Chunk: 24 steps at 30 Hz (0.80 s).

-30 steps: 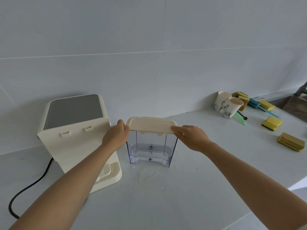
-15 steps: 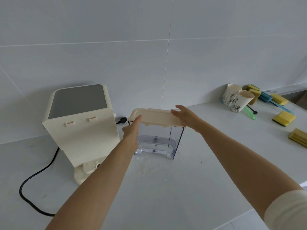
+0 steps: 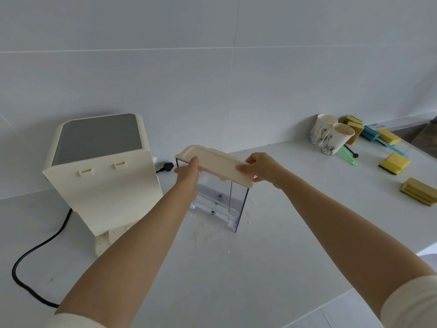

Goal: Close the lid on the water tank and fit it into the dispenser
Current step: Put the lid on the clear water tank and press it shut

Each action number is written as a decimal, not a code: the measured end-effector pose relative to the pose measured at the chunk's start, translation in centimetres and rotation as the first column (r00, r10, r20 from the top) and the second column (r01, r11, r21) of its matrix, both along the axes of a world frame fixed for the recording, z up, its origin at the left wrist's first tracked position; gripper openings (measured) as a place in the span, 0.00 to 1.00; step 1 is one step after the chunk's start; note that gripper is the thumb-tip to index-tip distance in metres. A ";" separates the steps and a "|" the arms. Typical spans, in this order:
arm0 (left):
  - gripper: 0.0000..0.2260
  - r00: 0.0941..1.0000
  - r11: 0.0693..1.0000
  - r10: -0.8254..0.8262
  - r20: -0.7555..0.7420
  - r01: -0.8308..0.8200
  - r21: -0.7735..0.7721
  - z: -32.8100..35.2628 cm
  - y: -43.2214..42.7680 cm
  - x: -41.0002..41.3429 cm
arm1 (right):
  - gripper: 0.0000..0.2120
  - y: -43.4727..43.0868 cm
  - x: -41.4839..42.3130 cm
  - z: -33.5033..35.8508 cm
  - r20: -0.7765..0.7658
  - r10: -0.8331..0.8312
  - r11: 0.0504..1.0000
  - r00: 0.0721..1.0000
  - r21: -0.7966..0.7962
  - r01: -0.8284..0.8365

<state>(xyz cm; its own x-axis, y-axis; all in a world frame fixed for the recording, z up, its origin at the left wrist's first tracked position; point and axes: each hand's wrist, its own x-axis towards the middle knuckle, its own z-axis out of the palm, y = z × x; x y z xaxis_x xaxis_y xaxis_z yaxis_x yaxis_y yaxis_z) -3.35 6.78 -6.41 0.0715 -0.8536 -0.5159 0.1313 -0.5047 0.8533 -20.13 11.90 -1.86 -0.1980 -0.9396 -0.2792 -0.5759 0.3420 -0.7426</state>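
Two bare hands are on the cream lid (image 3: 214,164) that sits atop the clear water tank (image 3: 233,204), which stands upright on the white counter (image 3: 236,268) near the middle of the scene. The left hand (image 3: 188,174) grips the lid at its left near edge, fingers curled under and thumb on top. The right hand (image 3: 262,168) is closed on the lid's right end, fingers wrapped over the top face and thumb below the edge. The lid appears to lie along the tank's top rim; whether it is fully seated cannot be told. The tank is transparent, with small dark fittings visible low on its far wall, and it is apart from the dispenser (image 3: 101,171), which stands just to its left. The dispenser is cream with a grey top panel, and its flat face with two small slots is turned toward the viewer. A black power cord (image 3: 35,256) runs from behind the dispenser across the near left of the counter, and a black plug (image 3: 166,166) lies by the wall between dispenser and tank. At the far right, against the tiled wall (image 3: 212,67), stand two paper cups (image 3: 331,138), touching one another. Beyond and right of them lie several yellow sponges (image 3: 394,163), well apart from the tank. Pale sleeve cuffs show on both forearms at the near edge.
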 end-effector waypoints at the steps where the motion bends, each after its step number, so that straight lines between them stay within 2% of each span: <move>1: 0.25 0.999 1.000 -0.028 0.023 0.028 -0.005 0.1 -0.2 0.0 | 0.11 0.1 0.0 0.1 -0.007 -0.003 1.000 1.000 0.012 0.003; 5: 0.22 0.989 0.991 -0.124 0.077 0.127 -0.037 0.6 -1.2 -0.2 | 0.14 0.5 0.5 0.0 -0.029 -0.001 0.999 1.000 0.045 0.003; 9: 0.17 0.970 0.973 -0.216 0.113 0.223 -0.060 1.5 -1.7 -0.3 | 0.16 0.8 1.3 -0.4 0.019 -0.016 0.998 1.000 0.060 0.015; 12: 0.21 0.943 0.947 -0.311 0.113 0.317 -0.039 2.1 -2.2 -0.6 | 0.16 1.0 2.1 -0.9 0.064 -0.034 0.999 0.997 0.035 0.032; 15: 0.17 0.917 0.928 -0.359 0.175 0.370 -0.036 2.6 -2.5 -0.6 | 0.16 1.2 2.7 -1.3 0.131 -0.049 0.998 0.990 0.042 0.043; 19: 0.18 0.879 0.904 -0.409 0.245 0.427 -0.024 2.8 -2.6 -0.7 | 0.17 1.2 2.9 -1.1 0.173 -0.044 0.995 0.984 0.091 0.029; 22: 0.23 0.869 0.897 -0.421 0.261 0.441 -0.021 3.3 -2.4 -0.5 | 0.20 0.9 2.3 -0.6 0.133 -0.010 0.991 0.991 0.131 -0.008; 24: 0.24 0.873 0.902 -0.379 0.307 0.422 -0.088 3.7 -1.9 -0.4 | 0.23 0.2 1.8 -0.3 0.042 -0.004 0.994 0.999 0.109 0.000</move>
<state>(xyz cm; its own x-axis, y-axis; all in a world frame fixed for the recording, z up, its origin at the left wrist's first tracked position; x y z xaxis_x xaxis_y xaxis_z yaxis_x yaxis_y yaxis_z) -3.73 4.84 -2.68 -0.1719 -0.9038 -0.3920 -0.3068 -0.3290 0.8931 -18.29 12.06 -2.12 -0.1855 -0.9029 -0.3878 -0.5439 0.4230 -0.7247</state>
